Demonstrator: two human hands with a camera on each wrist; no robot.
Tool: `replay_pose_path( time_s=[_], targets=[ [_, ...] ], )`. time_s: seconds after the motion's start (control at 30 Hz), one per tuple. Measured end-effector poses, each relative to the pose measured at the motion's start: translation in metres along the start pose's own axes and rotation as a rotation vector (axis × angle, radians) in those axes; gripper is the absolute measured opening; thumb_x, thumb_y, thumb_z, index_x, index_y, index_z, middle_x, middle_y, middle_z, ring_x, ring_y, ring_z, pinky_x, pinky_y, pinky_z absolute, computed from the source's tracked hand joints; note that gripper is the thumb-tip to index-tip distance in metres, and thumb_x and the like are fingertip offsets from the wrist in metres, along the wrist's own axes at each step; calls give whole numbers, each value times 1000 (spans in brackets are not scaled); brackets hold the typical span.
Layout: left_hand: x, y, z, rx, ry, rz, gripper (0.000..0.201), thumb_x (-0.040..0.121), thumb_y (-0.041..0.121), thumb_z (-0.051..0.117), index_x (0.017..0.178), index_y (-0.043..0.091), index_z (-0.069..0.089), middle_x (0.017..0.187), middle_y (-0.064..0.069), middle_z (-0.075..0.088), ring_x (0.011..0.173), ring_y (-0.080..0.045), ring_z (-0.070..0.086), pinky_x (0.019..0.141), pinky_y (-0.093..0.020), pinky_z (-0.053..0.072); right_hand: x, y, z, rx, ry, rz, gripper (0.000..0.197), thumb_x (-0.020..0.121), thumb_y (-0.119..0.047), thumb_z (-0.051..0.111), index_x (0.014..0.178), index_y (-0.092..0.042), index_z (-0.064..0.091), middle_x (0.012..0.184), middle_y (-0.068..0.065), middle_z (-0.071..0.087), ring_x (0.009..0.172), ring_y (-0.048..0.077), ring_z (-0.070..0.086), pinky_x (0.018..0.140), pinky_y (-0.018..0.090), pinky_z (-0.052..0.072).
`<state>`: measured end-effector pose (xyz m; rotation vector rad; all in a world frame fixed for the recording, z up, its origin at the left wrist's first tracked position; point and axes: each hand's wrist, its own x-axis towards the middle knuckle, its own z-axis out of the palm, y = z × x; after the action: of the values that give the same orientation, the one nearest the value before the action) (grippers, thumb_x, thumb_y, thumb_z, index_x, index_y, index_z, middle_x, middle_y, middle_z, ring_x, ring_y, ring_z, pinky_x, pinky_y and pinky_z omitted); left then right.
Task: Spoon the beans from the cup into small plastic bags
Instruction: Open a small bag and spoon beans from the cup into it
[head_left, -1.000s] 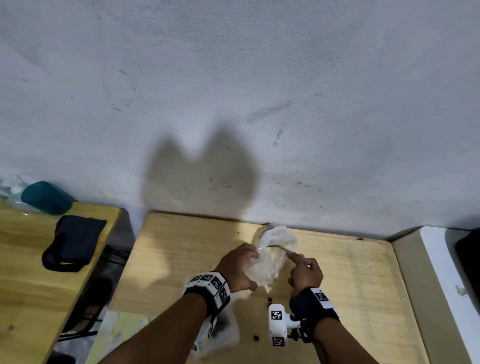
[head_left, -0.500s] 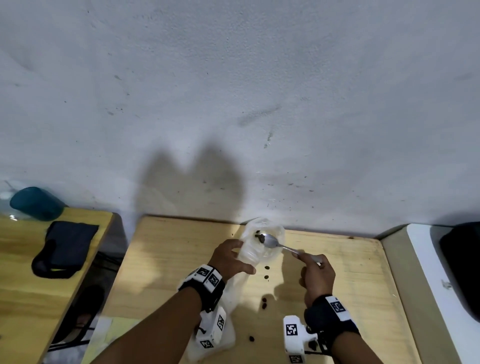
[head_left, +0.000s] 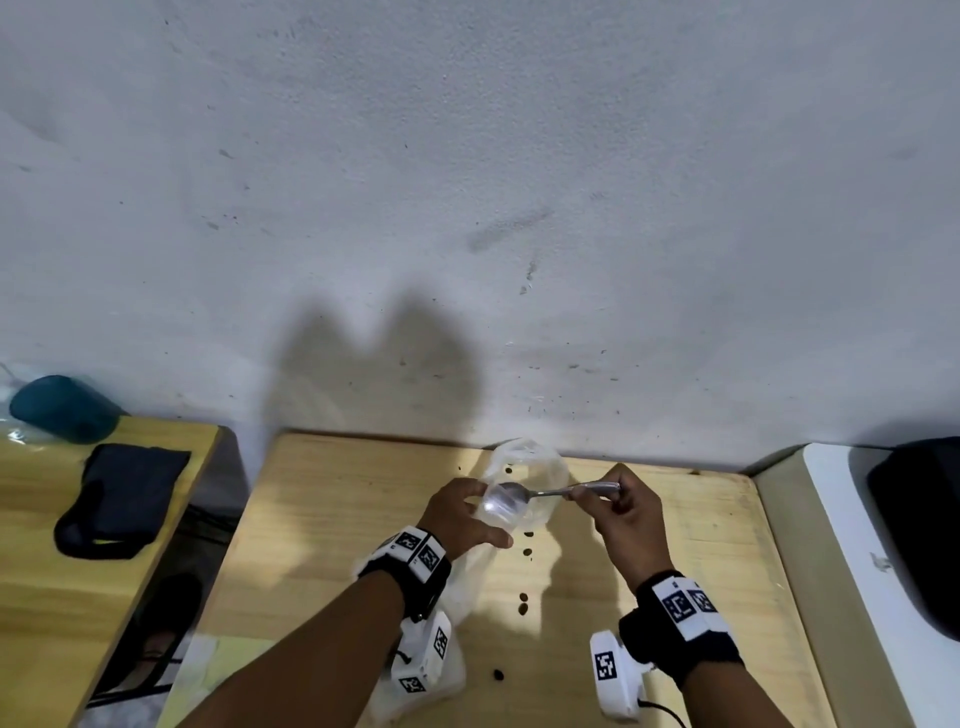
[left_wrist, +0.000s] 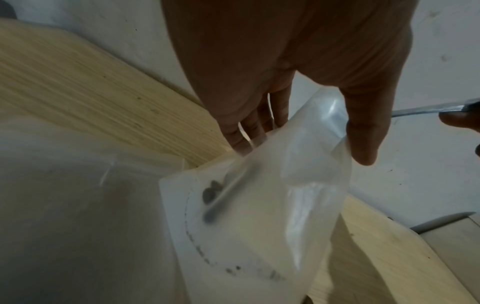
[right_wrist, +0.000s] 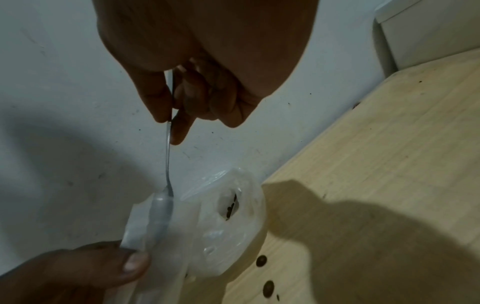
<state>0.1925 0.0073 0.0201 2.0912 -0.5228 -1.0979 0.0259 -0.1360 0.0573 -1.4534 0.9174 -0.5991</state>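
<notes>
My left hand (head_left: 462, 517) grips the mouth of a clear plastic bag (left_wrist: 259, 216), thumb (right_wrist: 132, 262) on one side and fingers (left_wrist: 249, 131) on the other. A few dark beans (left_wrist: 210, 193) lie inside it. My right hand (head_left: 597, 501) pinches the handle of a metal spoon (head_left: 550, 492), and the spoon's bowl (right_wrist: 161, 209) sits inside the bag mouth behind the plastic. Just behind, against the wall, the clear cup (head_left: 540, 467) holds several beans (right_wrist: 231, 206). Loose beans (head_left: 527, 553) lie on the wooden table (head_left: 337, 519).
More clear bags (head_left: 457, 670) lie under my left wrist. The wall runs right behind the cup. A second wooden table to the left holds a teal cup (head_left: 62, 408) and a black pouch (head_left: 124, 493). A white unit (head_left: 841, 545) with a black object (head_left: 919, 519) stands to the right.
Half a second ago the spoon hung over the cup with dark beans in its bowl. Now the bowl has moved left into the bag mouth and looks shiny. My left hand still holds the bag.
</notes>
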Motion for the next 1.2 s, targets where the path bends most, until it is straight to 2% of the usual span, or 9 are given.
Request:
replay_pose_path(
  time_s=[0.2, 0.3, 0.4, 0.53, 0.63, 0.8, 0.93, 1.03, 1.2],
  targets=[
    [-1, -7, -1, -1, 36, 60, 84, 44, 25, 93, 119, 22, 55, 122, 8, 56, 104, -12, 59, 89, -28, 52, 6, 13, -8, 32, 213, 11, 34, 77, 3, 72, 59, -10, 45, 66, 14, 66, 52, 17, 43, 55, 29, 34],
    [-4, -10, 2, 105, 38, 172, 80, 47, 24, 92, 119, 19, 57, 127, 10, 47, 108, -12, 56, 93, -25, 47, 5, 29, 3, -147, 202, -10, 34, 81, -4, 72, 60, -16, 48, 74, 16, 69, 60, 22, 53, 62, 31, 44],
    [-6, -15, 6, 227, 20, 273, 79, 49, 29, 88, 121, 20, 57, 131, 16, 42, 116, -6, 50, 98, -19, 42, 6, 45, 16, -334, 166, -41, 31, 85, -16, 72, 62, -24, 52, 74, 13, 71, 46, 26, 44, 53, 29, 46],
    [-8, -20, 9, 284, -18, 331, 78, 53, 28, 83, 125, 22, 55, 132, 24, 37, 116, 1, 47, 97, -11, 36, 9, 58, 27, -508, 179, -133, 2, 87, -21, 70, 86, -22, 71, 66, -2, 67, 39, 14, 41, 49, 27, 44],
    [-7, -22, 9, 272, -32, 329, 79, 53, 27, 84, 126, 23, 56, 132, 25, 37, 117, 2, 46, 98, -11, 36, 10, 63, 31, -573, 210, -130, 13, 89, -21, 68, 100, -25, 73, 70, -11, 64, 47, 13, 48, 57, 26, 45],
    [-2, -19, 6, 234, -20, 308, 78, 50, 27, 88, 122, 21, 59, 132, 18, 41, 119, -3, 48, 102, -19, 40, 6, 66, 34, -598, 148, -77, 15, 91, -23, 64, 102, -32, 71, 73, -14, 64, 55, 21, 57, 60, 32, 53],
    [4, -12, -2, 150, -1, 241, 79, 51, 23, 91, 123, 15, 59, 131, 11, 43, 118, -9, 50, 102, -24, 42, 6, 66, 32, -490, 137, -23, 23, 88, -22, 70, 71, -31, 57, 80, -8, 73, 43, 21, 47, 55, 33, 52],
    [9, -10, -8, 86, 6, 172, 79, 51, 18, 92, 122, 12, 59, 126, 12, 44, 114, -7, 51, 94, -15, 40, 6, 59, 29, -372, 191, 18, 30, 85, -17, 72, 65, -19, 49, 85, -11, 75, 41, 19, 40, 51, 28, 46],
    [14, -9, -14, 10, -26, 105, 79, 48, 15, 93, 119, 14, 60, 125, 12, 49, 106, -11, 57, 83, -15, 47, 7, 57, 24, -414, 300, 14, 35, 86, -23, 69, 63, -29, 44, 67, 10, 70, 39, 28, 45, 48, 34, 50]
  ],
)
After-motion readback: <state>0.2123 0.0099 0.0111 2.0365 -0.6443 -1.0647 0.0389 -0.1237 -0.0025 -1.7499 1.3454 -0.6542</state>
